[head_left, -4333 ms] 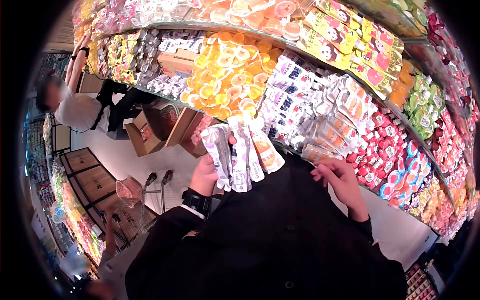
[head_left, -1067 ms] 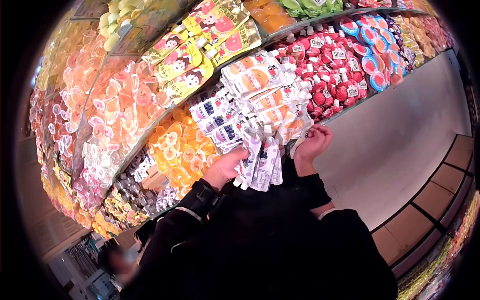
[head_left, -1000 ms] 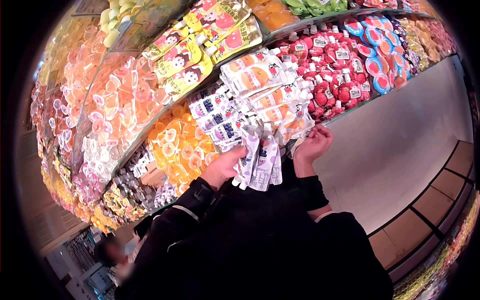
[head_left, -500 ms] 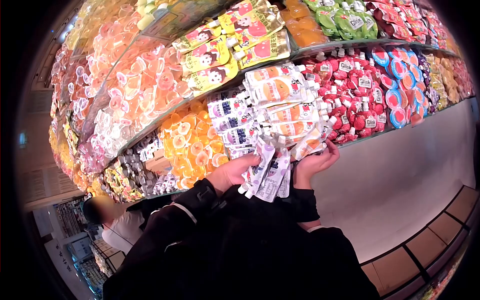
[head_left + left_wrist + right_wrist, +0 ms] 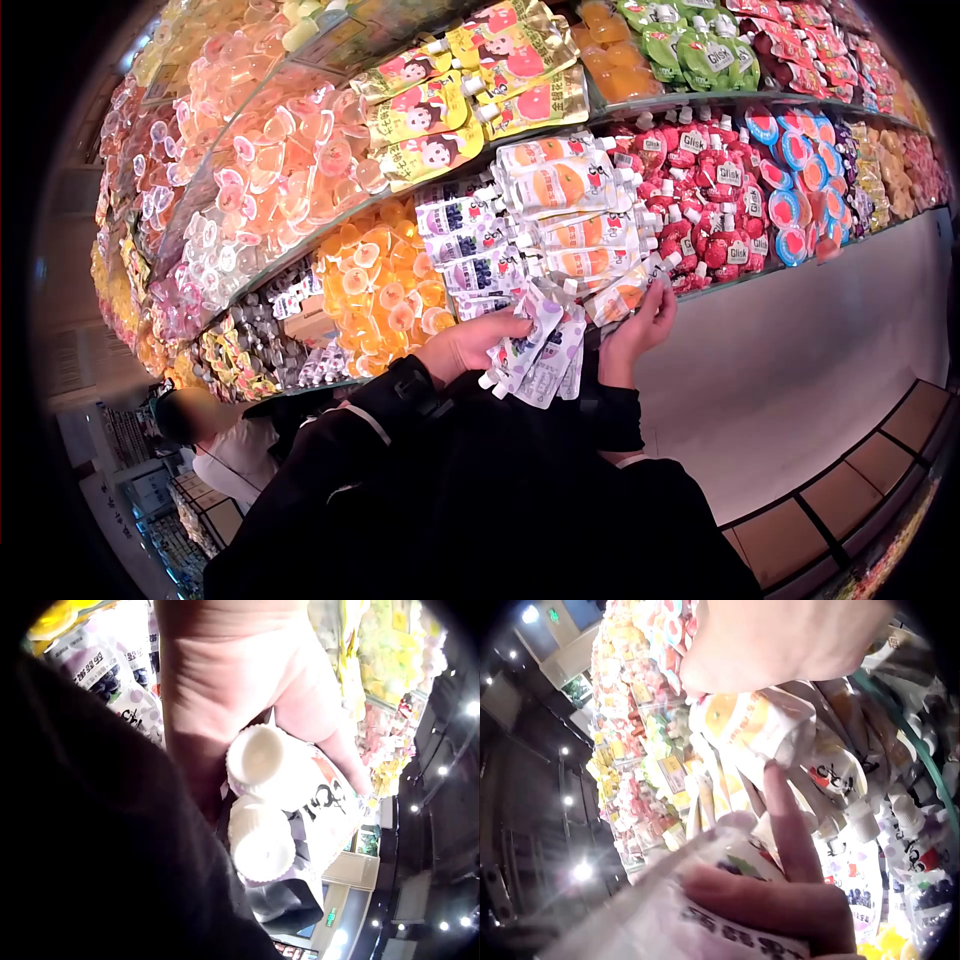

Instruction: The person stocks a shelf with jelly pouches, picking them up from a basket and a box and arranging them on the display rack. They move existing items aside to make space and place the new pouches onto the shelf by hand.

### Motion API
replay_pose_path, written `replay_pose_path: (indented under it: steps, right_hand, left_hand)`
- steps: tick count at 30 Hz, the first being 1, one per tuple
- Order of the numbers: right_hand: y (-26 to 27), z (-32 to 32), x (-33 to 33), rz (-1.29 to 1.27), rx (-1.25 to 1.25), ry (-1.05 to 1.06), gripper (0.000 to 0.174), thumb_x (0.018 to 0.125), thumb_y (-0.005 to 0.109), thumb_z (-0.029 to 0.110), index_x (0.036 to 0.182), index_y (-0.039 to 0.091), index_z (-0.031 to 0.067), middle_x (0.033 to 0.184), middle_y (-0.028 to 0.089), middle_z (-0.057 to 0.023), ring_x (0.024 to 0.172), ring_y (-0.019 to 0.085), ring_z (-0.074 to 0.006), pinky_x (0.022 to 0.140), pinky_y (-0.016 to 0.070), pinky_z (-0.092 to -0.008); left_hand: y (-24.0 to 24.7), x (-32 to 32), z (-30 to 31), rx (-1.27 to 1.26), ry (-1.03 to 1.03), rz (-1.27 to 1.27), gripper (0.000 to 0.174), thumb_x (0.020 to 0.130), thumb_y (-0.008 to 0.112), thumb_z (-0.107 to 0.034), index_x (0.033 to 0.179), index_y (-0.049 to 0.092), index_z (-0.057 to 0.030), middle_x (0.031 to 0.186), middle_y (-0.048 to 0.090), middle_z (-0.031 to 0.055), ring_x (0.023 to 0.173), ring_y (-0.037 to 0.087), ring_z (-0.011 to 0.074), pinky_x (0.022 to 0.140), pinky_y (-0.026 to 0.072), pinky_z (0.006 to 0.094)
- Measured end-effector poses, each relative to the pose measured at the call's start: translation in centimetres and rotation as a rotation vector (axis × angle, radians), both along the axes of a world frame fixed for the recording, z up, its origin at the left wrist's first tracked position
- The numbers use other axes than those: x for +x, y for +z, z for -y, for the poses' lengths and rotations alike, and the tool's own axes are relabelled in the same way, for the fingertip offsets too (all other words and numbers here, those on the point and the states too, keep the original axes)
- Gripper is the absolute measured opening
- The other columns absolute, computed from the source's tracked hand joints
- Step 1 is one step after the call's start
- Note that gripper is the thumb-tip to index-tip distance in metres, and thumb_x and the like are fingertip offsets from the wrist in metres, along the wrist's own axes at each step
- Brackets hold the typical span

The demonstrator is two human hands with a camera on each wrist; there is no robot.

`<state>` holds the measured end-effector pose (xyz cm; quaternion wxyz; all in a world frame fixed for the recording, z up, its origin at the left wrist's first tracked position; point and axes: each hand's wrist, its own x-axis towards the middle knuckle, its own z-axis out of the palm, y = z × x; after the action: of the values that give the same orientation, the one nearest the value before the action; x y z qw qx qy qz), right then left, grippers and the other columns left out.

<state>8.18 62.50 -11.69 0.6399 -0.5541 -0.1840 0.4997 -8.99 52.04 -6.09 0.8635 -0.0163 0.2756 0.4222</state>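
In the head view my left hand [image 5: 470, 342] grips a fanned bunch of white-and-purple blueberry spout pouches [image 5: 548, 358], with some white caps pointing down toward me. Two of the caps [image 5: 261, 840] show large beneath the palm in the left wrist view. My right hand [image 5: 640, 335] pinches an orange-printed spout pouch [image 5: 622, 296] at the front of the orange pouch pile [image 5: 575, 215]. From the right wrist, that orange pouch [image 5: 754, 724] lies under my right hand [image 5: 787, 645], and a straight left finger [image 5: 784, 817] reaches up to it.
Blueberry pouches [image 5: 470, 245] and yellow jelly cups [image 5: 385, 290] fill the shelf on the left. Red pouches [image 5: 710, 190] lie to the right, yellow pouches [image 5: 430, 120] on the tier above. A glass shelf edge [image 5: 715, 292] borders the front. Another person [image 5: 235, 455] stands at lower left.
Since the earliest frame the view has turned along the shelf, and my right hand has gone from holding nothing to pinching an orange pouch. That pouch has lifted and tilted over the last second.
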Motion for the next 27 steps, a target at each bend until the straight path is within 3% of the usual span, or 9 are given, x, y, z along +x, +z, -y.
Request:
replay_pose_path:
  steps: [3, 6, 8, 10, 11, 15, 17, 21, 27]
  right_hand:
    - [0.0, -0.2, 2.0, -0.106, -0.059, 0.016, 0.023, 0.094, 0.054, 0.021, 0.101, 0.05, -0.001, 0.095, 0.057, -0.008, 0.087, 0.056, -0.0138, 0.077, 0.048, -0.0289]
    - [0.5, 0.0, 5.6, -0.191, -0.033, 0.204, 0.021, 0.095, 0.053, 0.021, 0.097, 0.05, 0.0012, 0.083, 0.057, -0.0049, 0.075, 0.056, -0.0118, 0.069, 0.0475, -0.0252]
    - [-0.5, 0.0, 9.1, -0.089, -0.053, 0.471, 0.017, 0.095, 0.052, 0.022, 0.095, 0.05, 0.0049, 0.073, 0.056, -0.0023, 0.063, 0.052, -0.0082, 0.057, 0.042, -0.0205]
    - [4.4, -0.3, 10.2, -0.003, -0.066, 0.555, 0.016, 0.095, 0.052, 0.021, 0.092, 0.05, 0.0057, 0.068, 0.052, 0.0001, 0.058, 0.047, -0.0062, 0.054, 0.0371, -0.0199]
    - [7.3, -0.9, 10.5, 0.076, -0.084, 0.623, 0.016, 0.095, 0.051, 0.021, 0.089, 0.051, 0.0065, 0.064, 0.048, 0.0025, 0.054, 0.041, -0.0041, 0.05, 0.0322, -0.0193]
    - [14.1, -5.3, 6.5, 0.168, -0.048, 0.836, 0.016, 0.094, 0.051, 0.018, 0.082, 0.051, 0.0076, 0.062, 0.048, 0.0016, 0.053, 0.043, -0.006, 0.051, 0.033, -0.0191]
    - [16.8, -8.0, 2.3, 0.136, -0.025, 0.974, 0.018, 0.092, 0.054, 0.018, 0.079, 0.052, 0.0062, 0.062, 0.048, 0.0015, 0.054, 0.044, -0.006, 0.053, 0.034, -0.0205]
    - [15.3, -12.0, -2.7, 0.209, 0.03, 1.165, 0.017, 0.089, 0.06, 0.019, 0.077, 0.056, 0.0066, 0.058, 0.049, 0.0037, 0.05, 0.041, -0.0039, 0.048, 0.0301, -0.0201]
    - [15.6, -13.3, -4.7, 0.431, 0.002, 1.307, 0.022, 0.086, 0.066, 0.021, 0.074, 0.057, 0.0057, 0.058, 0.051, 0.0035, 0.05, 0.043, -0.0028, 0.047, 0.0297, -0.0192]
  left_hand:
    - [0.3, 0.1, -0.3, 0.022, -0.007, 0.024, 0.066, 0.079, 0.071, -0.016, 0.135, 0.039, -0.0042, 0.128, 0.052, 0.0127, 0.116, 0.052, 0.0274, 0.102, 0.0394, 0.0414]
    - [0.9, 0.6, -0.7, 0.03, -0.041, -0.066, 0.078, 0.068, 0.08, -0.027, 0.132, 0.043, -0.0037, 0.146, 0.032, 0.0131, 0.127, 0.041, 0.0261, 0.105, 0.0353, 0.0396]
    - [0.5, 0.9, -0.4, 0.027, -0.028, -0.035, 0.073, 0.073, 0.075, -0.017, 0.135, 0.038, -0.0056, 0.135, 0.045, 0.0115, 0.119, 0.049, 0.0244, 0.101, 0.0394, 0.0396]
    - [1.2, 1.2, -0.2, 0.14, -0.04, -0.021, 0.069, 0.077, 0.071, -0.01, 0.136, 0.036, -0.0051, 0.129, 0.051, 0.0104, 0.115, 0.053, 0.0234, 0.099, 0.0419, 0.0392]
    - [3.2, 1.3, -0.1, 0.168, -0.035, -0.032, 0.074, 0.073, 0.076, -0.01, 0.135, 0.037, -0.0038, 0.128, 0.052, 0.0096, 0.115, 0.052, 0.0219, 0.099, 0.0417, 0.0375]
    - [8.7, -0.3, 0.8, 0.353, 0.122, -0.075, 0.094, 0.054, 0.088, -0.012, 0.134, 0.037, -0.0031, 0.123, 0.053, 0.0091, 0.11, 0.054, 0.0204, 0.095, 0.043, 0.0354]
    - [9.6, -2.4, 1.3, 0.286, 0.153, -0.338, 0.1, 0.047, 0.092, -0.017, 0.131, 0.039, -0.0021, 0.12, 0.053, 0.0103, 0.108, 0.054, 0.0197, 0.09, 0.0475, 0.0358]
    - [8.9, -6.0, -0.1, 0.376, 0.46, -0.264, 0.09, 0.057, 0.088, -0.023, 0.129, 0.04, -0.0007, 0.123, 0.051, 0.01, 0.104, 0.058, 0.0205, 0.087, 0.0522, 0.0386]
    - [8.2, -7.0, -2.9, 0.486, 0.602, -0.371, 0.081, 0.069, 0.081, -0.031, 0.132, 0.04, -0.0017, 0.125, 0.051, 0.0069, 0.108, 0.056, 0.0193, 0.092, 0.0466, 0.0337]
